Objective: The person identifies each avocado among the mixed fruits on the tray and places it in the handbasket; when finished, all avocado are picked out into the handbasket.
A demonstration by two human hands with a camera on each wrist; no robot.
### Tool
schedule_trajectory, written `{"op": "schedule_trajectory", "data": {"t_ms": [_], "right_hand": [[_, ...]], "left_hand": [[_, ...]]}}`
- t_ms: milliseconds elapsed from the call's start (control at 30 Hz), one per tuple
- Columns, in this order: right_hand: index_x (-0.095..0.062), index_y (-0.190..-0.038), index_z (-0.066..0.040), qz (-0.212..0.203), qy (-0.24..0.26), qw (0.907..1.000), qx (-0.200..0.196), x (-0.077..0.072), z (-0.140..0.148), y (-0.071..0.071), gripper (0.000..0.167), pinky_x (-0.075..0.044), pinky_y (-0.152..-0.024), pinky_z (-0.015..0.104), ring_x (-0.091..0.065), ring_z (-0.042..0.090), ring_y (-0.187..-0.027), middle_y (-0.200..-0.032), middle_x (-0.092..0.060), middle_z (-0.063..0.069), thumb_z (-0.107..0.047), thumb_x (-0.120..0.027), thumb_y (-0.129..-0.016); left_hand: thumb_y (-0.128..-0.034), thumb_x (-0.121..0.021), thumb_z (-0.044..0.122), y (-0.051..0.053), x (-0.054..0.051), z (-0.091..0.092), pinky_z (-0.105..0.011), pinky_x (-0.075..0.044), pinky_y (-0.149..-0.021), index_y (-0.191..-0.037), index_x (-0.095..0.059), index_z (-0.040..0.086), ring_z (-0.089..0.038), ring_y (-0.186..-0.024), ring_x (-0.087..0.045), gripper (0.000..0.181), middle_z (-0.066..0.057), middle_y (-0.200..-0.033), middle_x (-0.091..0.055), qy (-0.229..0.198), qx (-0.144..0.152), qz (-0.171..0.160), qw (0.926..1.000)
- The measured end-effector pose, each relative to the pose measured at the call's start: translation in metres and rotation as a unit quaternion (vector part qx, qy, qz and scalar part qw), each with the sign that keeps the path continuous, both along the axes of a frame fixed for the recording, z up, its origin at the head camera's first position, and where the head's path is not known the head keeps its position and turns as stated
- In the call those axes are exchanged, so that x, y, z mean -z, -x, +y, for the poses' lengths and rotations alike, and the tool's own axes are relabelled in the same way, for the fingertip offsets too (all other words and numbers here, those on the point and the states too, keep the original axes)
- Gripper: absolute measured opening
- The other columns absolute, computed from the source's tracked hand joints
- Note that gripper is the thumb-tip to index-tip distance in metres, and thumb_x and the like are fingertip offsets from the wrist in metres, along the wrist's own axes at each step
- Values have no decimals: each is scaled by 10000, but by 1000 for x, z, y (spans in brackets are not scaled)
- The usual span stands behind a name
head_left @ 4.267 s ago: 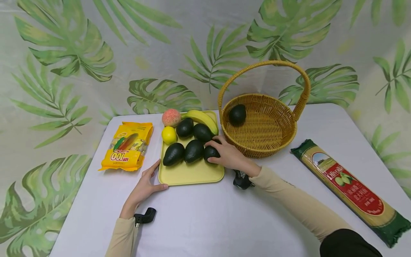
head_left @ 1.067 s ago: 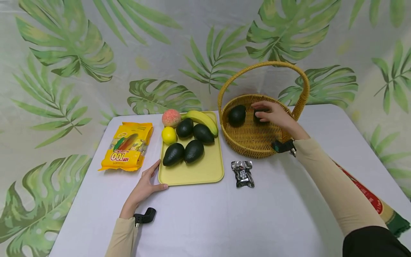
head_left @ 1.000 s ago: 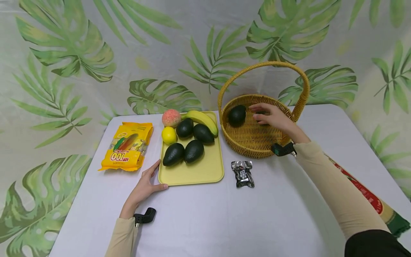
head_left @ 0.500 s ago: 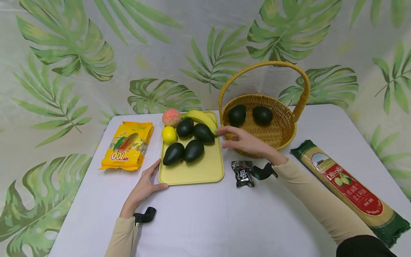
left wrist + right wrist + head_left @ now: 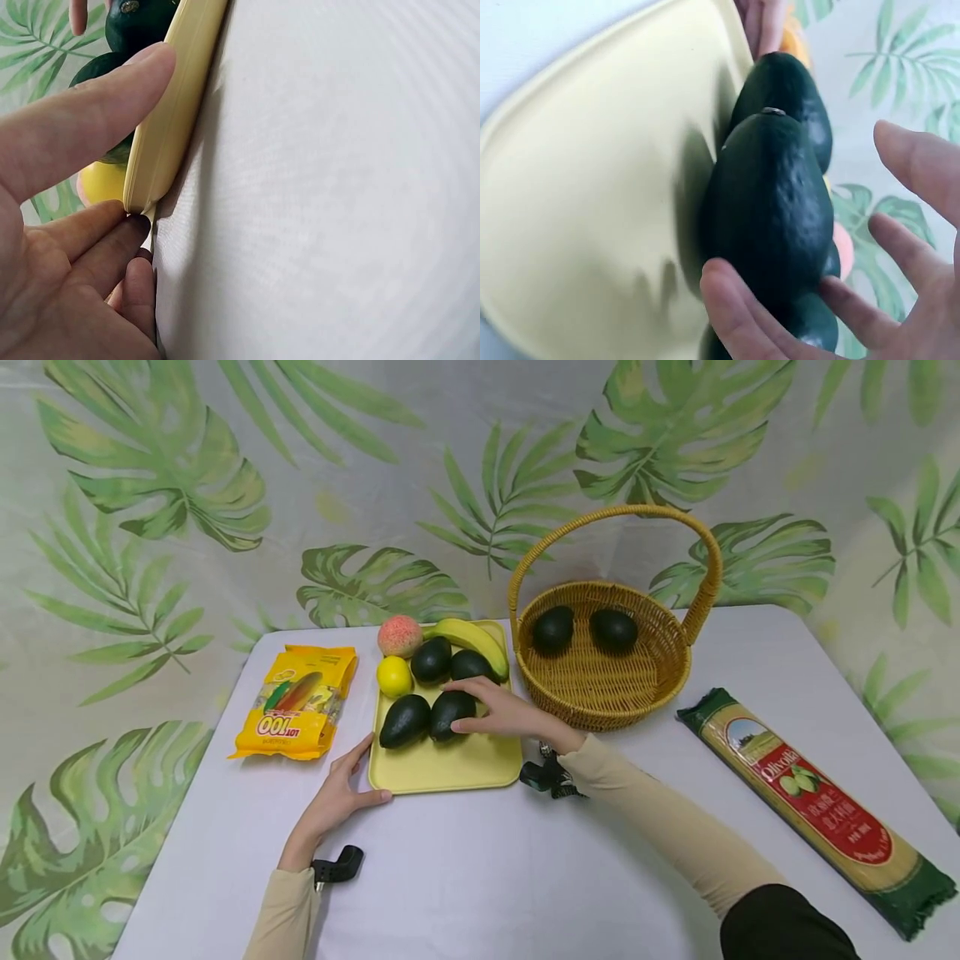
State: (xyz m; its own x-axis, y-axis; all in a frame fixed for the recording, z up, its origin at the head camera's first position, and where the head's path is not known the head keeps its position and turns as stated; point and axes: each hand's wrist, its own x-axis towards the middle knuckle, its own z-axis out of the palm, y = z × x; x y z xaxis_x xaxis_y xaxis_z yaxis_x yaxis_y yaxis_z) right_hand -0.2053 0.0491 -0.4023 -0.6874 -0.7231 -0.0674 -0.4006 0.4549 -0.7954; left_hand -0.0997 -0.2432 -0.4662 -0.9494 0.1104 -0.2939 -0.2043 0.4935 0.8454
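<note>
Several dark avocados lie on the yellow tray (image 5: 442, 773) with a peach (image 5: 400, 636), a lemon (image 5: 394, 677) and a banana (image 5: 480, 642). My right hand (image 5: 517, 714) is spread over the front-right avocado (image 5: 447, 710), thumb in front and fingers behind. In the right wrist view, gaps show between the spread fingers of that hand (image 5: 930, 315) and the avocado (image 5: 769, 202). Nearly straight, the thumb and fingers of my left hand (image 5: 333, 802) touch the tray's front-left corner. The wicker basket (image 5: 600, 717) has two avocados (image 5: 552, 630) in its back part.
A yellow candy bag (image 5: 296, 702) lies left of the tray. A long spaghetti pack (image 5: 817, 802) rests on the right side, and a small black packet (image 5: 564, 785) is partly hidden by the right wrist. The basket's tall handle (image 5: 630, 510) arches above it.
My right hand let go of an avocado in the basket, came back left and reached the front-right avocado on the tray. The left hand has stayed at the tray corner.
</note>
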Motion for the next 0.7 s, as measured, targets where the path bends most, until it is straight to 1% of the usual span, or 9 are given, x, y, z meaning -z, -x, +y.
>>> {"op": "schedule_trajectory", "data": {"t_ms": [100,167,300,400,567,633,700], "right_hand": [[-418,-1455,-158,115,-271,9995,126,4,-8,1,603,-362,-1020,484,-354,294,-1312,-1485,-295,146,-347,-631,-923],[-440,-1442,-182,196,-417,9988,187,6,-13,1,585,-323,-1047,507,-335,296,-1331,-1493,-288,135,-371,-628,-922],[-500,-1395,-178,330,-482,9977,332,10,-18,0,518,-319,-1053,502,-342,314,-1330,-1494,-285,145,-350,-631,-924],[-544,-1345,-157,374,-323,9978,437,13,-20,-2,460,-319,-1055,485,-344,308,-1326,-1480,-301,157,-308,-644,-921],[-585,-1271,-134,329,59,9983,471,14,-17,-4,391,-318,-1056,467,-361,294,-1298,-1436,-348,149,-259,-666,-910],[-592,-1256,-135,249,190,9985,451,14,-13,-5,372,-320,-1056,460,-365,283,-1289,-1422,-361,131,-252,-667,-910],[-595,-1250,-136,142,349,9985,393,11,-7,-5,363,-347,-1033,469,-367,277,-1283,-1417,-365,116,-245,-667,-911]], "left_hand": [[-791,-800,248,0,-1,1,-569,-95,-1115,-1547,-168,153,-380,-1382,-175,991,-190,-1546,-116,2,21,18,10000],[-802,-791,218,1,-1,1,-572,-90,-1115,-1547,-158,139,-388,-1382,-168,981,-201,-1545,-107,-2,28,3,10000],[-817,-773,147,3,1,1,-576,-74,-1115,-1544,-148,108,-403,-1385,-150,960,-215,-1546,-83,-47,-11,-59,10000],[-819,-770,142,3,1,1,-580,-71,-1113,-1545,-143,106,-407,-1386,-149,960,-218,-1545,-80,-48,-8,-65,10000],[-804,-789,217,1,-1,1,-580,-86,-1111,-1548,-158,149,-385,-1382,-171,978,-196,-1545,-109,20,32,7,10000],[-791,-800,239,0,-1,1,-580,-86,-1111,-1547,-172,162,-377,-1381,-177,986,-185,-1547,-118,8,15,32,10000],[-781,-807,254,0,0,1,-575,-85,-1114,-1546,-181,173,-368,-1382,-180,991,-171,-1549,-121,-13,0,36,10000]]}}
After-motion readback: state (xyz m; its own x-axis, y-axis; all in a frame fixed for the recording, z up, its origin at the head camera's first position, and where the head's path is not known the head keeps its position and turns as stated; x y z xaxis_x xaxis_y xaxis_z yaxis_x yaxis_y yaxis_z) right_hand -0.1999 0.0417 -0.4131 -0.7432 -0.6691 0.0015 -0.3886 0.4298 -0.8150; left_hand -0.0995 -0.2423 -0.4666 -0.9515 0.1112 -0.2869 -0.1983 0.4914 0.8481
